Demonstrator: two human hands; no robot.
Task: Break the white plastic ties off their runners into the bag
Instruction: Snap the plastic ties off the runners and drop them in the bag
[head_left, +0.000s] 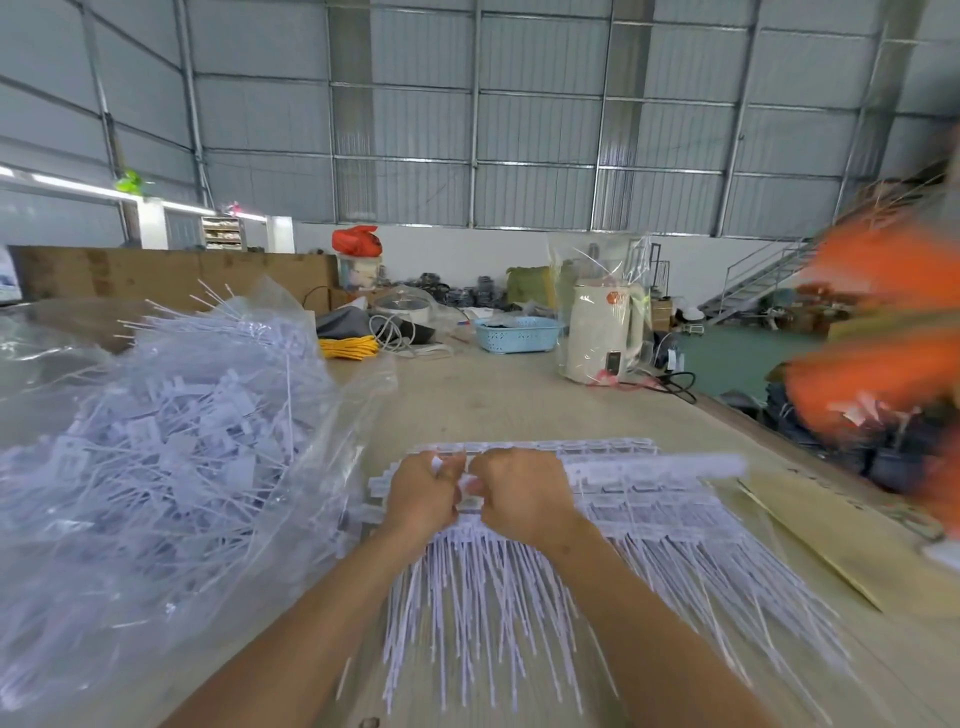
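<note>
A stack of white plastic ties on their runners (649, 499) lies on the table in front of me, heads away from me and thin tails fanned out toward me. My left hand (423, 491) and my right hand (522, 493) sit side by side on the stack's left part, both with fingers curled round the ties' heads. A blurred white strip (654, 465) stretches to the right from my right hand. To the left a big clear plastic bag (363, 395) lies open, filled with loose white ties (171, 441).
A person in orange (878, 332) stands blurred at the table's right edge. Flat cardboard (831, 535) lies right of the stack. Farther back stand a white kettle in plastic (602, 332), a blue basket (517, 332) and a yellow cable coil (348, 345).
</note>
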